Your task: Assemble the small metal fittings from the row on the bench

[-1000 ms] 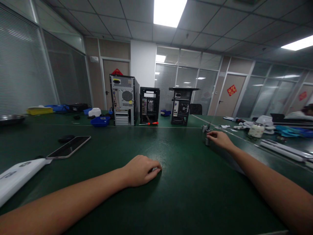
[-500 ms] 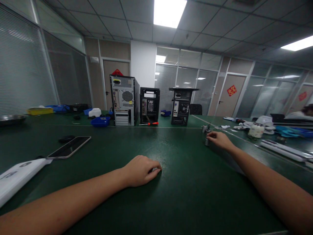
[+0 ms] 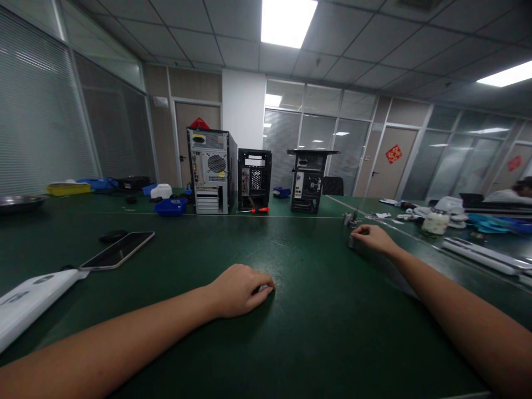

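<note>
My left hand rests on the green table with its fingers curled in. A small pale bit shows between thumb and fingers, too little to name. Farther off at the right, my right hand pinches a small silver metal cylinder close to the tabletop, and the fingers partly cover it. Just behind those fingertips stand another small silver cylinder and a small metal piece with a thin upright pin.
Three computer cases stand at the back, a red-handled screwdriver before the middle one. Leftward lie a phone, a white box and a blue tray. A jar and a long white bar lie to the right.
My right hand, with the small cylinder, has shifted very slightly toward me, away from the pieces behind it. My left hand stays in place.
</note>
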Demonstrator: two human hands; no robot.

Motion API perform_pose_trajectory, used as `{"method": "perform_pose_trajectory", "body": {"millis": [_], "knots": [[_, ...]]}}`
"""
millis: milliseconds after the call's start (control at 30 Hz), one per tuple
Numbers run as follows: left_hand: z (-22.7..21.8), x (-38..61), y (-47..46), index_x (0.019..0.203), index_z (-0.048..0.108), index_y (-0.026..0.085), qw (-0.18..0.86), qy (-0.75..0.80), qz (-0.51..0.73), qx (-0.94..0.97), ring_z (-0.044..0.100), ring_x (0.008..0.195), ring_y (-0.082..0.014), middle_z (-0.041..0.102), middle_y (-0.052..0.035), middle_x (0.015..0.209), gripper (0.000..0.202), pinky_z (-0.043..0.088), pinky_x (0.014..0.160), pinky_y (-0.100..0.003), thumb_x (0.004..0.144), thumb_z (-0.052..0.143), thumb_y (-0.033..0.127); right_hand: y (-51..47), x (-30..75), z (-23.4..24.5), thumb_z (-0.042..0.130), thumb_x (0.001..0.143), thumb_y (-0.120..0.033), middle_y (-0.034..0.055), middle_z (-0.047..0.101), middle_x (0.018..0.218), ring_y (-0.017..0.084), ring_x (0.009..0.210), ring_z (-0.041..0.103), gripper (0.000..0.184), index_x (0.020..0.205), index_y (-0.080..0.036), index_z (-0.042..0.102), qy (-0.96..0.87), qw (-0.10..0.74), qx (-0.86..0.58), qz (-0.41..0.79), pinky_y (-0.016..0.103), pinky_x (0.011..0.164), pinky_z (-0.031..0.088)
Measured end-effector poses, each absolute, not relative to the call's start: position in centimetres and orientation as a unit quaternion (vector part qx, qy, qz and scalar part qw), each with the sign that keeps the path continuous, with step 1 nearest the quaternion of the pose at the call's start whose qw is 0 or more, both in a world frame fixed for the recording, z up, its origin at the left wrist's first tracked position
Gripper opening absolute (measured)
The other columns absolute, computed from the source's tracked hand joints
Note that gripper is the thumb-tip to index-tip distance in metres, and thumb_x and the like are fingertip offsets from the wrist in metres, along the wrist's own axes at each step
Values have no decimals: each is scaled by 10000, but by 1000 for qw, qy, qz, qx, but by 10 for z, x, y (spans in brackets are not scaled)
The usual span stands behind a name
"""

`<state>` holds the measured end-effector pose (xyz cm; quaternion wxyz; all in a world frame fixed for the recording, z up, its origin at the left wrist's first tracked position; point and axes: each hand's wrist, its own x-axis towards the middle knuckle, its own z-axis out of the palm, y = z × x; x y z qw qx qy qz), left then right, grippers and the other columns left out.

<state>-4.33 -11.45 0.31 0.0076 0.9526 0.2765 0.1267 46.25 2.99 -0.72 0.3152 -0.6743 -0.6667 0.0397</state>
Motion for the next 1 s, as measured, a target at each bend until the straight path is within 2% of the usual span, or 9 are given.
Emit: {"method": "perform_pose_trajectory", "body": {"millis": [133,300,367,467,633,767,1000], "knots": [[4,-44,-115,1146,710,224,9,274,131,953,695,777,-183,755,-17,914,260,478,708,-281,1022,489,284,30,461,-9,690,815,-488,117,755,935,236,798,689,315,822,-173,697,-662,320,-669,108,319,652,532],[2,-45,-115,1143,715,226,4,274,130,953,695,764,-183,751,-15,890,262,472,693,-282,1021,492,290,31,461,-11,695,816,-527,139,739,977,219,791,676,402,947,-147,703,-653,319,-666,167,310,629,533],[2,-44,-115,1144,717,226,3,278,127,952,698,766,-188,749,-15,877,261,474,694,-285,1018,497,288,31,461,-12,703,809,-528,141,742,992,226,807,682,441,1016,-139,724,-661,317,-655,182,325,663,540],[2,-43,-114,1149,717,225,2,283,123,951,701,772,-196,746,-17,872,267,479,703,-291,1022,492,291,29,462,-12,740,788,-510,137,748,1068,259,928,702,467,1086,-150,742,-674,319,-633,209,362,799,555],[1,-40,-113,1146,721,227,5,283,124,951,698,767,-194,745,-19,871,263,477,697,-284,1020,497,284,28,465,-14,826,720,-397,151,727,1190,279,1098,687,539,1187,-150,720,-683,306,-627,215,389,982,525],[0,-40,-112,1147,718,225,6,275,132,952,696,761,-189,744,-17,870,263,478,697,-281,1022,495,284,27,463,-14,819,723,-344,151,728,1195,275,1094,691,530,1202,-141,717,-696,306,-619,194,401,1013,518],[3,-44,-111,1154,713,225,7,276,131,952,698,774,-182,757,-13,907,260,476,709,-284,1020,497,283,15,418,-2,759,801,-383,141,713,1251,289,1108,686,498,1245,-163,708,-730,325,-579,162,421,1023,512]]}}
